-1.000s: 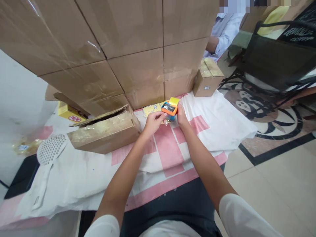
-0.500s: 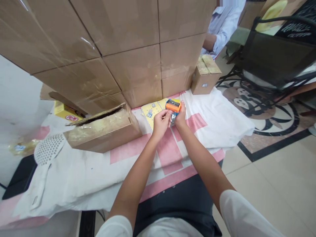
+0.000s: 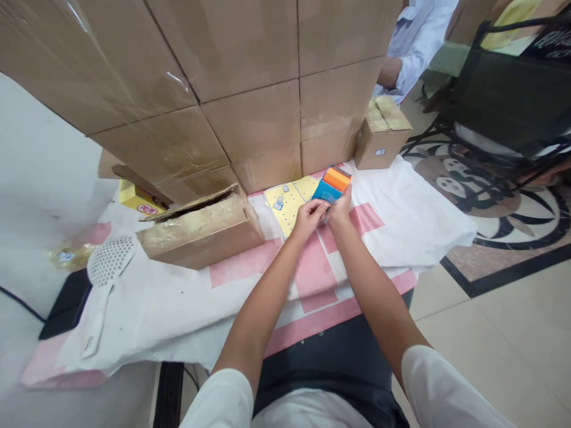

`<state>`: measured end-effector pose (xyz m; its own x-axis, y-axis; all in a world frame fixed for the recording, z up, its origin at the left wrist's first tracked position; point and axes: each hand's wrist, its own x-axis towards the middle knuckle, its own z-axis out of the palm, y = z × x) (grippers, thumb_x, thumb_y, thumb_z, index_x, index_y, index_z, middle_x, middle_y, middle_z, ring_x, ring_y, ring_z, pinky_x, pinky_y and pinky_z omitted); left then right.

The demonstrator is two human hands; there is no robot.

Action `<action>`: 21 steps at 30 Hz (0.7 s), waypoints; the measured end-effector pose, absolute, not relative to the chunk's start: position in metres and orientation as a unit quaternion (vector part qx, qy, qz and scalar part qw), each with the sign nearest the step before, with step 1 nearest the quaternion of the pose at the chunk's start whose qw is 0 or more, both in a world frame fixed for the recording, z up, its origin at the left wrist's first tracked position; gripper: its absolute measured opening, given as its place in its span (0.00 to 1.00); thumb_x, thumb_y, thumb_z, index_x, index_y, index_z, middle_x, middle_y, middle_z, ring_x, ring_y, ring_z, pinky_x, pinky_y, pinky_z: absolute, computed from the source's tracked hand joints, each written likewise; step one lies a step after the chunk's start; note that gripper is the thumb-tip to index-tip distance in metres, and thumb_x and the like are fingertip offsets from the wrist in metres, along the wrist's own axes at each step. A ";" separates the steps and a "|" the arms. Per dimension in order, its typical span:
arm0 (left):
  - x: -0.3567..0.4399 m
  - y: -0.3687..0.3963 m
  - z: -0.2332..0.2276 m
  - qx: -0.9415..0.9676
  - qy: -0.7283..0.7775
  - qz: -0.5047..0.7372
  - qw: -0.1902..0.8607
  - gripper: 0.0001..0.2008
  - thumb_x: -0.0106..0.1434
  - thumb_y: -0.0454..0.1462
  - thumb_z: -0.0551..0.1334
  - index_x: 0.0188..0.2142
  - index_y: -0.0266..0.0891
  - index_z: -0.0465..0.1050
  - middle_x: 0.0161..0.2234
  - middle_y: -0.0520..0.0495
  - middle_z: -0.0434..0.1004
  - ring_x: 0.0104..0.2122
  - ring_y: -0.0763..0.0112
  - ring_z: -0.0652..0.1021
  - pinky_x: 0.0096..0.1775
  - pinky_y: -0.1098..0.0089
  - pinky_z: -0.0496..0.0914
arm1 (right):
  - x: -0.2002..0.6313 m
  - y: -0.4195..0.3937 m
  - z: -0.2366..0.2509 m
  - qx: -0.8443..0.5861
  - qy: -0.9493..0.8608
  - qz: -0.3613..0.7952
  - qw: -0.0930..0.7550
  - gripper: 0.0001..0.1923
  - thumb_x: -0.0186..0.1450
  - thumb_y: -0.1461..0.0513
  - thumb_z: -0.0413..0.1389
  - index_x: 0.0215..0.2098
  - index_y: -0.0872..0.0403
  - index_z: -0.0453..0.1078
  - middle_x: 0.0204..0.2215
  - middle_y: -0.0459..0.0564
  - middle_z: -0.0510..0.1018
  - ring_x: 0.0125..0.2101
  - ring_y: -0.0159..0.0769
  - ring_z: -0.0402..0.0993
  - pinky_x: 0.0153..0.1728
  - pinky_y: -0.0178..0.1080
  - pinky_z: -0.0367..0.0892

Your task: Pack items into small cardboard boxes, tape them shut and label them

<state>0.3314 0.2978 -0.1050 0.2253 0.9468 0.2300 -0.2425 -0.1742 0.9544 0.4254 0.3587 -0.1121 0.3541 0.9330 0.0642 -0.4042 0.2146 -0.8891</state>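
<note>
Head view: left hand [image 3: 309, 215] and right hand [image 3: 339, 208] pinch an orange-and-blue toy [image 3: 332, 183] tilted above a yellow card [image 3: 289, 201].

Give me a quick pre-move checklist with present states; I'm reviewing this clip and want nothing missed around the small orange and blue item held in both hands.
1. Both hands on the item: left hand and right hand pinch the orange and blue item together: ok.
2. Item lifted off the cloth: ok.
3. Yellow card lies flat, uncovered beside the hands: ok.
4. Opened carton apart from the hands: ok.
5. Small box apart from the hands: ok.
6. What the fingers grip under the item: cannot tell.
</note>
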 end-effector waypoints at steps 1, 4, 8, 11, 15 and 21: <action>0.332 0.297 -0.106 0.543 0.322 0.530 0.566 0.29 0.55 0.63 0.69 0.32 0.38 0.76 0.19 0.55 0.63 0.20 0.77 0.62 0.24 0.72 0.58 | 0.426 0.359 -0.111 -0.410 -0.293 0.461 0.731 0.34 0.65 0.30 0.35 0.29 0.48 0.60 0.26 0.46 0.70 0.28 0.38 0.72 0.33 0.43 0.75; 0.331 0.295 -0.108 0.517 0.318 0.537 0.586 0.28 0.56 0.61 0.70 0.33 0.37 0.77 0.19 0.55 0.62 0.20 0.78 0.62 0.24 0.72 0.57 | 0.431 0.359 -0.107 -0.412 -0.254 0.417 0.769 0.30 0.67 0.34 0.39 0.30 0.48 0.60 0.27 0.46 0.70 0.31 0.38 0.74 0.35 0.43 0.76; 0.325 0.293 -0.108 0.477 0.333 0.559 0.591 0.27 0.57 0.59 0.70 0.35 0.37 0.78 0.20 0.55 0.62 0.19 0.79 0.61 0.22 0.73 0.55 | 0.447 0.362 -0.108 -0.461 -0.298 0.334 0.766 0.24 0.69 0.39 0.45 0.34 0.49 0.62 0.33 0.48 0.73 0.39 0.40 0.76 0.43 0.44 0.75; 0.320 0.293 -0.106 0.457 0.347 0.581 0.577 0.26 0.57 0.59 0.71 0.36 0.37 0.79 0.20 0.56 0.62 0.19 0.80 0.60 0.21 0.74 0.54 | 0.457 0.364 -0.113 -0.503 -0.333 0.288 0.743 0.17 0.68 0.44 0.50 0.36 0.48 0.61 0.38 0.48 0.74 0.43 0.40 0.75 0.50 0.46 0.72; 0.318 0.290 -0.103 0.436 0.358 0.620 0.545 0.27 0.56 0.58 0.71 0.39 0.37 0.80 0.20 0.57 0.62 0.19 0.80 0.61 0.21 0.74 0.55 | 0.458 0.364 -0.119 -0.542 -0.396 0.270 0.690 0.11 0.66 0.54 0.56 0.37 0.47 0.59 0.37 0.46 0.74 0.42 0.39 0.74 0.52 0.48 0.70; 0.317 0.287 -0.101 0.419 0.370 0.643 0.523 0.27 0.56 0.56 0.72 0.43 0.36 0.82 0.20 0.56 0.65 0.20 0.80 0.63 0.22 0.74 0.56 | 0.459 0.354 -0.109 -0.588 -0.352 0.181 0.705 0.14 0.62 0.59 0.60 0.36 0.47 0.56 0.32 0.43 0.69 0.36 0.38 0.70 0.47 0.44 0.68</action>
